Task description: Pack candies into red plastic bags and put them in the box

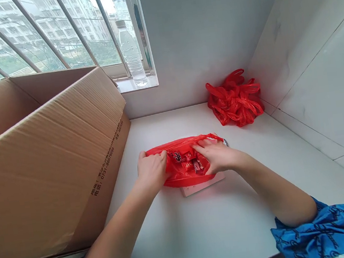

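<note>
One red bag (174, 183) is now held open in the head view, over one pale flat item (201, 187) on the tabletop (205, 234); several wrapped packets (187, 166) are contained, exact count hidden. Its left rim is gripped by the left hand (152, 169), fingers curled; its mouth is entered by the right hand (218, 156), fingers half-spread, grip unclear. One carton (48, 175), bottom hidden, is seen alongside.

The bag (190, 181) is thin, glossy, crinkled plastic, and the packets (192, 165) inside have shiny wrappers. At the table's far right corner, the crumpled bags (234, 101) are glossy plastic too. Along its left edge, the box (47, 171) is matt, faintly ridged cardboard. The table (223, 232) looks smooth.
</note>
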A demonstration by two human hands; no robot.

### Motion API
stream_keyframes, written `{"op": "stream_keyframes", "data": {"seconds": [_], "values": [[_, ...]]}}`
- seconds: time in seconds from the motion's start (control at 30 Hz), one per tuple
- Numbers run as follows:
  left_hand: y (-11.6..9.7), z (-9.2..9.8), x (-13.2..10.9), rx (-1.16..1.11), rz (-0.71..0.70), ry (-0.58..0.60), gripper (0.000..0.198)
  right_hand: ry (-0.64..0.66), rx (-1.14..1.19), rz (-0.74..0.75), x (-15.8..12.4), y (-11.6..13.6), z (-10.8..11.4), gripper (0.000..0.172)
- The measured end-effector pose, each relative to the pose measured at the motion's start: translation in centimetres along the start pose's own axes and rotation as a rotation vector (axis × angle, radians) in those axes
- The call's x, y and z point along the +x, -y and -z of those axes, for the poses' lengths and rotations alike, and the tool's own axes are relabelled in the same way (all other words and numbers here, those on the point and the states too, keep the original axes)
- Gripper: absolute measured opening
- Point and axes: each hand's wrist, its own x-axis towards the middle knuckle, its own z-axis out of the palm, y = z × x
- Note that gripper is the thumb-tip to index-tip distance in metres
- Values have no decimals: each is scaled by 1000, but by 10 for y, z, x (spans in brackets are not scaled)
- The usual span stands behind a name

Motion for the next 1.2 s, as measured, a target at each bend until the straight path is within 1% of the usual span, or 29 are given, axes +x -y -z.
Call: {"op": "stream_keyframes", "data": {"seconds": [0.07, 0.1, 0.17, 0.23, 0.3, 0.33, 0.4, 0.43, 0.47, 0.53, 0.6, 0.63, 0.67, 0.73, 0.8, 0.83, 0.93, 1.0, 1.07, 1.1, 1.17, 1.2], "values": [[4, -4, 3, -3, -24, 37, 41, 52, 17, -14, 6, -7, -2, 98], [5, -5, 4, -18, -36, 57, 49, 82, 38, -17, 8, -11, -3, 100], [6, -7, 7, -54, -65, 104, 59, 143, 105, -25, 12, -19, -3, 102], [7, -7, 10, -96, -89, 138, 64, 196, 197, -30, 12, -27, 1, 99], [8, -5, 11, -151, -106, 147, 62, 223, 284, -29, 8, -34, 7, 97], [8, -3, 11, -173, -111, 131, 59, 223, 321, -23, 5, -36, 11, 97], [7, 4, 10, -197, -119, 48, 51, 169, 383, -2, -1, -36, 20, 95], [6, 8, 10, -196, -125, -9, 45, 108, 406, 7, -4, -34, 24, 90], [4, 12, 10, -199, -135, -67, 38, 25, 423, 14, -6, -30, 28, 81], [1, 16, 11, -223, -175, -161, 24, -170, 418, 22, -7, -19, 31, 56], [-2, 14, 14, -247, -221, -197, 19, -310, 347, 41, -4, -8, 30, 35], [-3, 11, 16, -246, -230, -193, 20, -335, 289, 47, -2, -4, 27, 28], [-4, 7, 18, -234, -222, -175, 19, -318, 223, 36, 0, -2, 24, 24], [-3, -2, 21, -202, -168, -109, 21, -198, 101, -41, 5, -4, 17, 20], [-2, -10, 24, -190, -126, -34, 37, -63, 37, -138, 8, -13, 11, 20], [0, -13, 24, -191, -122, -3, 44, -18, 26, -172, 8, -19, 8, 21], [3, -16, 24, -185, -144, 45, 49, 30, 33, -195, 7, -32, 6, 26], [2, -14, 22, -162, -140, 38, 49, 53, 45, -184, 4, -33, 8, 28], [-1, -8, 19, -140, -145, -21, 44, 27, 50, -167, -1, -27, 13, 27], [-4, -6, 17, -136, -154, -72, 38, -23, 40, -160, -3, -23, 15, 27], [-12, 0, 15, -148, -184, -168, 22, -185, 15, -125, -5, -14, 19, 26], [-17, 1, 14, -166, -207, -191, 17, -262, 17, -88, -6, -10, 20, 25]]}}
